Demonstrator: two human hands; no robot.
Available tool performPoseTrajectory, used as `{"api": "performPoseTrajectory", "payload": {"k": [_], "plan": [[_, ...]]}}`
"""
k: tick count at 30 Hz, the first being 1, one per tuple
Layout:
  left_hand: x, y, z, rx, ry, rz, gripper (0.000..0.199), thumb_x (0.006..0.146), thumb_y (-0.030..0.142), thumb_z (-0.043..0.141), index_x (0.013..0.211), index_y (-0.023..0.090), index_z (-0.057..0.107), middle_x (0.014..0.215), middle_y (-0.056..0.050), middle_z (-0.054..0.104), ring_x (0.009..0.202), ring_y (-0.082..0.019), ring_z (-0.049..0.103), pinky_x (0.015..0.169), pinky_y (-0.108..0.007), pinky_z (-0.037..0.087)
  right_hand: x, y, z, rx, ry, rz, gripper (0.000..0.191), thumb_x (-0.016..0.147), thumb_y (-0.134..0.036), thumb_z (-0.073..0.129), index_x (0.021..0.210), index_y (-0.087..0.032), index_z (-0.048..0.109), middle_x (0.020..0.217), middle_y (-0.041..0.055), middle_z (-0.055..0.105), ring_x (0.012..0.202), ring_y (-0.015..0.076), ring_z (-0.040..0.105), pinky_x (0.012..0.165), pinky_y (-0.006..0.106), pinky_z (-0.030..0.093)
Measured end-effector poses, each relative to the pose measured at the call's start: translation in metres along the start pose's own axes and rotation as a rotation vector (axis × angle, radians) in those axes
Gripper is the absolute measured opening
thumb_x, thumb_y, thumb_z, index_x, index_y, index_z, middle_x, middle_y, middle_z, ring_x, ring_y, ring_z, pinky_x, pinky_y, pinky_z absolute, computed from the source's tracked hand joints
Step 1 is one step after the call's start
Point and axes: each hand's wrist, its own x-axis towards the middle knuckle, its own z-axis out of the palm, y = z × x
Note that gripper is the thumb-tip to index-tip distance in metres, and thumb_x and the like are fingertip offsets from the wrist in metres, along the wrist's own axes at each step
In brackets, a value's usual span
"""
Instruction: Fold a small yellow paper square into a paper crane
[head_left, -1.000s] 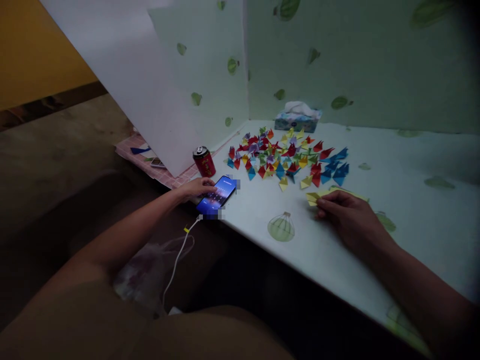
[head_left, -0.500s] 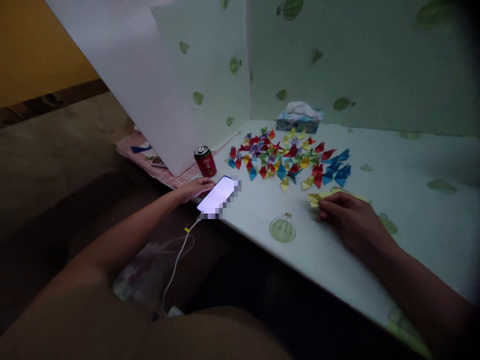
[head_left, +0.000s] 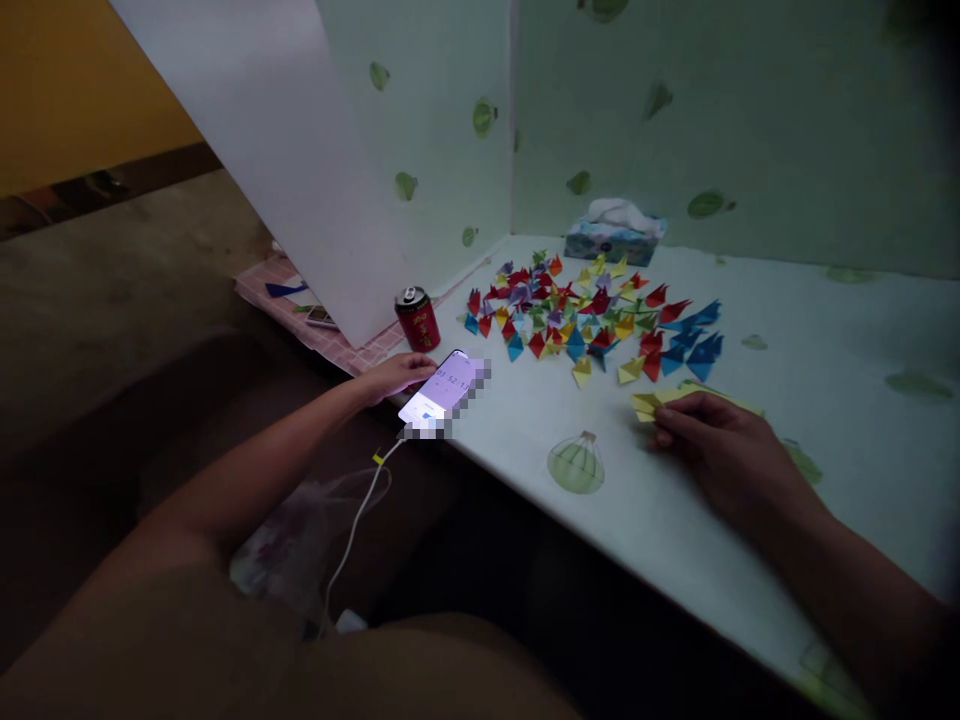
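My left hand (head_left: 403, 376) holds a lit phone (head_left: 444, 388) by its upper left side, over the table's front edge; a white cable runs down from the phone. The screen shows large digits on a pale purple ground. Between the thumb and fingers of my right hand (head_left: 701, 425) is a folded yellow paper piece (head_left: 646, 406). More yellow paper (head_left: 731, 402) lies behind that hand. Several small folded paper figures (head_left: 576, 316) in red, blue, yellow, green and purple stand grouped on the table, beyond both hands.
A dark red can (head_left: 418, 320) stands just behind the phone. At the back, a tissue box (head_left: 615, 240) sits near the wall. A pink tiled-pattern surface (head_left: 277, 300) with small items lies left of the white panel (head_left: 292, 140).
The phone's screen has gone from nearly blank to showing large digits. The view has shifted slightly, so the table things appear farther right. Both hands keep their holds.
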Motion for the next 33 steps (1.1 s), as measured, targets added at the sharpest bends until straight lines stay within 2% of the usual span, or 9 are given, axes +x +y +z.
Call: {"api": "performPoseTrajectory", "payload": {"k": [7,20,29,33], "plan": [[-0.001,0.001,0.001,0.024,-0.002,0.015,0.036,0.082,0.046,0.07,0.104,0.018,0.068,0.097,-0.005,0.069,0.082,-0.016,0.058,0.069,-0.028,0.043,-0.004,-0.005,0.003,-0.01,0.002,0.022,0.038,0.041,-0.027,0.098,0.064,-0.019,0.068,0.056,-0.0013,0.062,0.051,0.0094,0.058,0.051,0.015,0.053],[-0.003,-0.001,0.001,0.032,0.009,0.033,0.032,0.085,0.043,0.065,0.105,0.018,0.068,0.102,-0.007,0.071,0.086,-0.017,0.06,0.073,-0.03,0.046,-0.004,-0.006,0.004,-0.003,-0.003,0.012,0.038,0.04,-0.028,0.098,0.063,-0.019,0.069,0.057,-0.0013,0.063,0.05,0.0091,0.059,0.05,0.014,0.053],[-0.013,-0.003,0.002,-0.014,0.043,0.034,0.027,0.084,0.038,0.066,0.103,0.019,0.068,0.103,-0.007,0.072,0.09,-0.018,0.062,0.082,-0.033,0.049,-0.001,-0.002,0.0,0.006,-0.022,-0.007,0.031,0.046,-0.023,0.094,0.064,-0.018,0.07,0.058,-0.0006,0.063,0.05,0.0091,0.059,0.05,0.015,0.055],[-0.024,-0.003,0.004,0.019,0.114,0.028,0.032,0.084,0.039,0.066,0.107,0.018,0.066,0.106,-0.01,0.07,0.092,-0.02,0.064,0.083,-0.035,0.049,-0.001,-0.003,0.002,0.002,-0.008,0.013,0.031,0.044,-0.022,0.094,0.063,-0.019,0.07,0.059,-0.0009,0.063,0.049,0.0087,0.059,0.05,0.014,0.054]]}}
